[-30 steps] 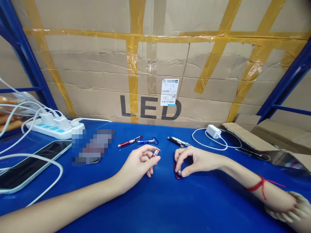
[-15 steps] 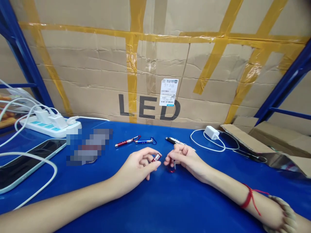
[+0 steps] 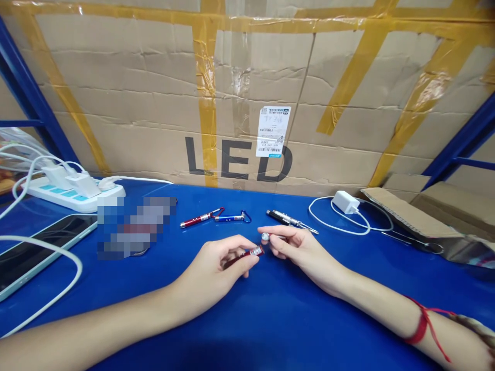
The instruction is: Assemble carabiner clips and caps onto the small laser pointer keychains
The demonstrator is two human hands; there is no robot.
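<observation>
My left hand (image 3: 228,263) is closed around a slim red flashlight tube (image 3: 243,255) with a white label at its right end, which points toward my other hand. Between the thumb and fingers of my right hand (image 3: 296,248) is a small silver round-ended piece (image 3: 265,237); the fingers cover most of it. A small gap separates the two held parts. Just beyond my hands lie a red mini flashlight (image 3: 195,221) with a red clip and a blue mini flashlight (image 3: 229,218) with a blue clip. Black and silver pen-like pieces (image 3: 288,219) lie behind my right hand.
On the left are a white power strip (image 3: 83,198) with chargers, a phone (image 3: 42,247) and a blurred-out item (image 3: 135,226). A white charger (image 3: 345,202) with its cable and dark-handled scissors or tweezers (image 3: 425,246) lie right. A large cardboard box (image 3: 154,113) stands behind the blue table (image 3: 247,330).
My right hand has turned and lifted slightly; the silver round end now shows, while the red ring beneath its fingers is out of sight. More of the red tube shows in my left hand.
</observation>
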